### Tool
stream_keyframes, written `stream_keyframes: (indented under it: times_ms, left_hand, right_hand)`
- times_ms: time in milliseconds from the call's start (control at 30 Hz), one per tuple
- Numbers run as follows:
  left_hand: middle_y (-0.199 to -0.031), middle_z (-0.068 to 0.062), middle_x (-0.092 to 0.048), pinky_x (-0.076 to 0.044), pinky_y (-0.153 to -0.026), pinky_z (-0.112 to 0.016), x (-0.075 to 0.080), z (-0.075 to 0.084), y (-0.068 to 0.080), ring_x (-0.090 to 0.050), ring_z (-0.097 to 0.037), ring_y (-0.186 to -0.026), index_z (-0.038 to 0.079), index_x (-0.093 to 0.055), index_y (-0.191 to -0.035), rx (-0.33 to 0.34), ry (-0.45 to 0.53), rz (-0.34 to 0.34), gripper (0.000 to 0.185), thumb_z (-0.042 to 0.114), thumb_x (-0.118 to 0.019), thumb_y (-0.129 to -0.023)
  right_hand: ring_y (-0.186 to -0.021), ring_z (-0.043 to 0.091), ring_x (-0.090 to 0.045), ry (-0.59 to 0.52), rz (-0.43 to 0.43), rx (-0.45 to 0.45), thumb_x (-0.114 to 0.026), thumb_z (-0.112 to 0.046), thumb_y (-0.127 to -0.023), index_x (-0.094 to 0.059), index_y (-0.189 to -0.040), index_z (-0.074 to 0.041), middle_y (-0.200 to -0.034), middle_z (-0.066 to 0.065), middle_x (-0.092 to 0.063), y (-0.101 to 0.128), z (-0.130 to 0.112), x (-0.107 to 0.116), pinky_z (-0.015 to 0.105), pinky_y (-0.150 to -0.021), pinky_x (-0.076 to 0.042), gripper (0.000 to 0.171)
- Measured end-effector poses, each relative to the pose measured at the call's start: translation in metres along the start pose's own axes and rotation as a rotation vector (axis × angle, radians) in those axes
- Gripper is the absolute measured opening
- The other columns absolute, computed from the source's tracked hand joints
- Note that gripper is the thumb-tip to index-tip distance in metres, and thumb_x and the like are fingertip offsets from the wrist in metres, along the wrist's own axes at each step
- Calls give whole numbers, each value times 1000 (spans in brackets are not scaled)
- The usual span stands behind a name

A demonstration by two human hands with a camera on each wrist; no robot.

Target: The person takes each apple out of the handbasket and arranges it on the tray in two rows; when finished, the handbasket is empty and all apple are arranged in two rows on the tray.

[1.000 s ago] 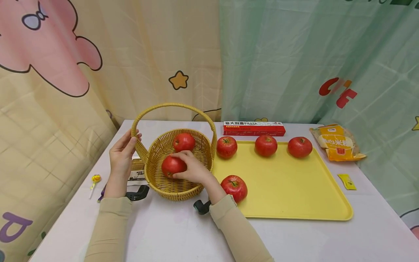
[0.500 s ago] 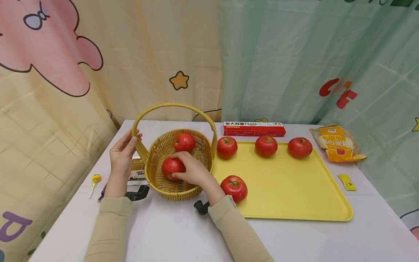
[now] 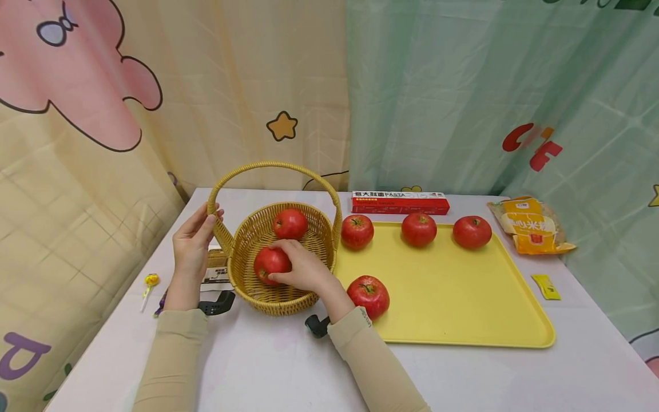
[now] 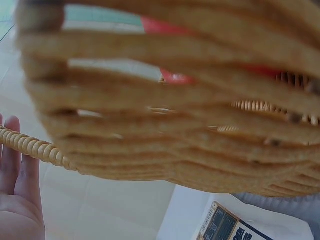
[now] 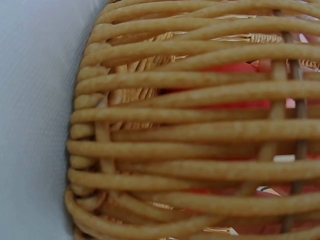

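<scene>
A yellow wicker basket (image 3: 278,308) stands left of the tray with its tall handle (image 3: 273,165) upright. My left hand (image 3: 191,246) holds the left foot of that handle between thumb and fingers; in the left wrist view its fingers (image 4: 27,182) lie behind the handle. Inside the basket, my right hand (image 3: 305,269) grips a red apple (image 3: 269,266) near the bottom. Another red apple (image 3: 290,224) lies behind it in the basket. The right wrist view is filled by the basket's woven wall (image 5: 200,130), which hides the right hand.
Several apples, one at the front left (image 3: 369,296), sit on a yellow tray (image 3: 463,303). Behind it lies a red pasta box (image 3: 400,203). At right are an orange food bag (image 3: 532,225) and yellow packet (image 3: 546,286); at left, a lollipop (image 3: 149,284) and packet (image 3: 215,276).
My right hand has shifted very slightly down with the apple inside the basket. The left hand keeps its place on the handle.
</scene>
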State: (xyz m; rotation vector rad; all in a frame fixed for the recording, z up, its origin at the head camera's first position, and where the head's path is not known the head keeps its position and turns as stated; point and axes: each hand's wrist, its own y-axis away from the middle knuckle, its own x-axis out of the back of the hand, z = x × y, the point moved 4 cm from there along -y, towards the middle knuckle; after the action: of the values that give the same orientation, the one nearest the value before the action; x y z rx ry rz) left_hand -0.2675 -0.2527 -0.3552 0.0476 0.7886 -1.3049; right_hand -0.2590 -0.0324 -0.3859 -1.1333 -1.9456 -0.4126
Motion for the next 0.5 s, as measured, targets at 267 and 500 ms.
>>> stream_keyframes:
  times_ms: [267, 500]
  left_hand:
    - [-105, -9, -69, -50, -89, -29, 0, 0, 0, -67, -20, -94, -1, -64, -117, 5, -12, 4, 31, -3, -61, -86]
    - [-105, -9, -69, -50, -89, -28, 0, 0, 0, -67, -20, -94, -1, -64, -117, 15, -19, 11, 31, -2, -61, -87]
  right_hand:
    - [-113, 22, -53, 8, -5, -40, -72, -41, -81, -44, -135, -25, -134, 2, -44, 2, 0, 0, 41, -95, -45, 63]
    - [-105, 23, -55, 0, -14, -77, -71, -39, -78, -43, -134, -28, -123, 8, -48, 2, 2, -1, 42, -90, -47, 63]
